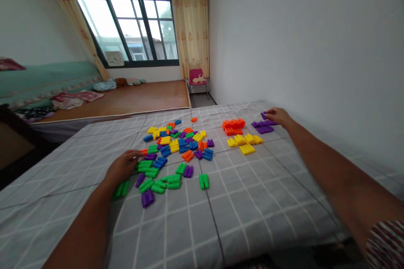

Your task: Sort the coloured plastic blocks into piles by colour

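At the far right, my right hand (279, 117) is closed at the fingertips on a purple plastic block (263, 115), beside a group of purple blocks (264, 129) lying flat. My left hand (123, 164) reaches to the left edge of a mixed pile. Its fingers are pinched together at a small orange block (144, 151), partly hidden by the fingertips. Around it lie green blocks (145, 165), a purple block (150, 156) and blue blocks (160, 162). Green blocks (121, 189) are partly covered by my left wrist.
Orange blocks (233, 127) are stacked right of the pile, with yellow blocks (245, 141) in front. A lone green block (204, 181) lies nearer me. All rest on a grey checked cloth (252, 210). A white wall (299, 42) borders the right; a bed (151, 96) stands beyond.
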